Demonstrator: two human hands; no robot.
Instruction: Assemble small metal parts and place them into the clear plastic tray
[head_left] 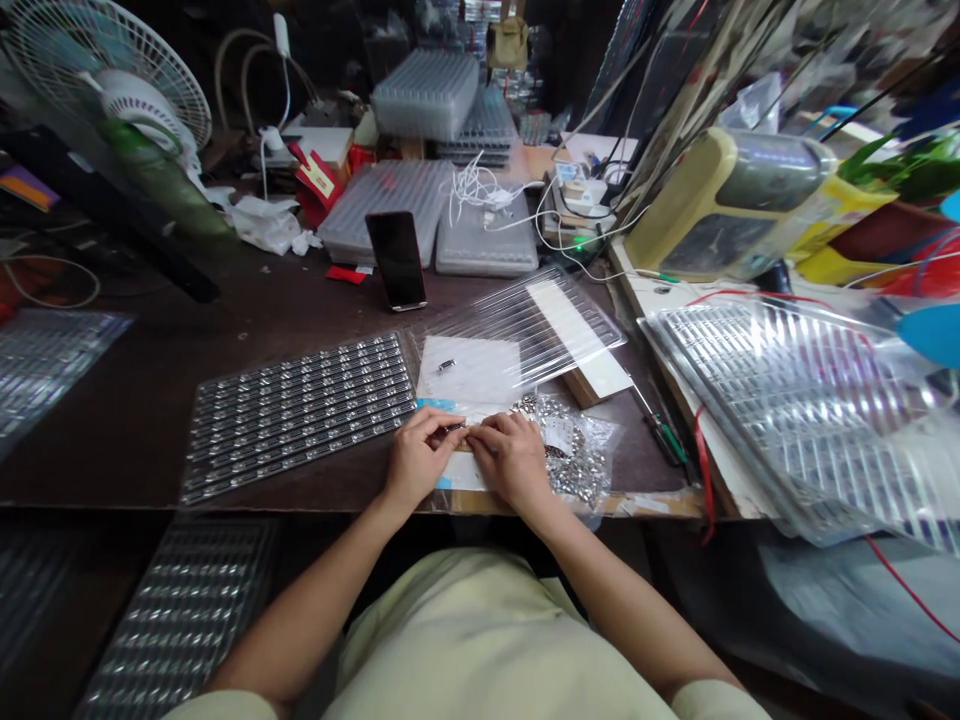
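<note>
Fingers of the left hand (420, 458) and the right hand (511, 460) curled close together near the front edge of the tabletop (112, 460). Both hands were nearly closed, and we could not tell which of them had hold of the small dark metal piece (454, 428) showing between their fingertips. Work this small looked best done as we saw it here, with the wrists low, the hands steadied against each other and only the fingertips making the fine movements. A similar metal piece (447, 365) lay on a white card (469, 368) just beyond the hands, under a clear plastic sheet (517, 320). A clear bag of small silvery pieces (577, 455) sat just beside the right hand, and a panel of studded silver strips (300, 415) lay to the left. Farther up the dark tabletop we saw a phone (397, 260), stacked plastic trays (427, 95), a tangle of white cable (472, 190), a screwdriver (664, 430) and, in the far corner of the cluttered workshop, a fan (112, 90)
</note>
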